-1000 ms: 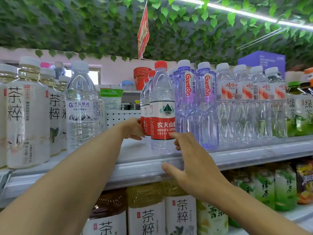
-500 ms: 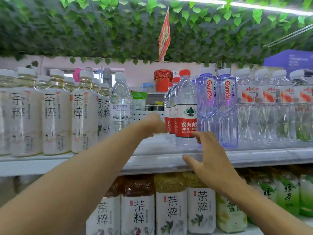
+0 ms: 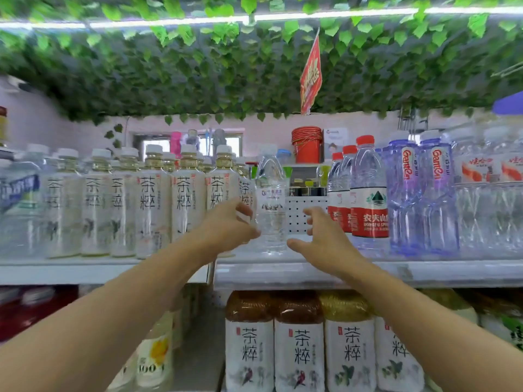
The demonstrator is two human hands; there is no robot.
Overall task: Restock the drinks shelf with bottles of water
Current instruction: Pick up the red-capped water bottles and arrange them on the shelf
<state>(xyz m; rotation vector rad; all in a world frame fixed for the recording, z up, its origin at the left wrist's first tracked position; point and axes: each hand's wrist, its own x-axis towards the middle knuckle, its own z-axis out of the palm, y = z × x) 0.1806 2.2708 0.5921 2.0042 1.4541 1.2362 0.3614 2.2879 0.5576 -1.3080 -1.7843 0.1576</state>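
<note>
A clear water bottle (image 3: 271, 205) with a white cap and a pale label stands alone on the upper shelf (image 3: 311, 274), in the gap between the tea bottles and the red-capped water bottles (image 3: 368, 199). My left hand (image 3: 229, 224) is at its left side, thumb and fingertips at the bottle's edge but not wrapped round it. My right hand (image 3: 319, 236) hovers just right of the bottle with fingers spread, thumb near the bottle's base, holding nothing.
White-labelled tea bottles (image 3: 152, 205) fill the shelf to the left. Purple Ganten bottles (image 3: 418, 199) and more clear water bottles (image 3: 486, 199) stand to the right. Tea bottles (image 3: 300, 343) line the lower shelf. A leafy canopy hangs overhead.
Both hands left the red-capped bottles and moved left to the lone clear bottle. The view has shifted left too.
</note>
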